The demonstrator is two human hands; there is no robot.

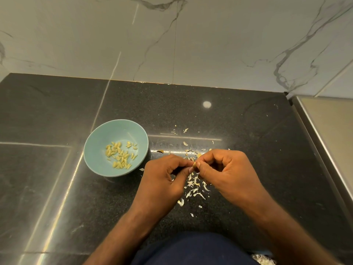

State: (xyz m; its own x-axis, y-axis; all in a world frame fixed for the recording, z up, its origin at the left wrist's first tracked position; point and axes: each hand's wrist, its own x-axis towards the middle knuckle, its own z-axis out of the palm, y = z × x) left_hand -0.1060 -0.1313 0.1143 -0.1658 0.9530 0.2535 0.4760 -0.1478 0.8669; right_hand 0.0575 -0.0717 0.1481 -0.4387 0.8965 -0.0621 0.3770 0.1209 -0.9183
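1. Behind the work area, a wall of white marble-look tiles with grey veins [210,44] rises from the back edge of a black, speckled, polished stone surface [248,127].
2. On the right, a brushed-metal panel with a raised rim [328,131] borders that surface.
3. At the bottom edge, the person's dark blue garment [191,249] shows between two bare forearms.
4. The left hand [164,173] and the right hand [225,169] meet just above the surface, right of centre. The fingers of both are curled, and each thumb and forefinger is drawn to a tight pinch, tip to tip with the other hand.
5. Left of the hands, a pale blue round ceramic bowl [107,131] stands upright on the surface, near the left hand but apart from it.
6. Pale papery husk flakes [194,186] lie scattered on the surface beneath and beyond the hands. A further white clump of husks [262,259] sits in the bottom right corner.
7. Inside the bowl, a loose heap of pale yellow elongated kernels [120,155] covers part of the bottom.
8. A small tan seed [194,165] is pinched between the fingertips of both hands, above the scattered flakes. Only its end shows, and how much husk remains on it cannot be told.
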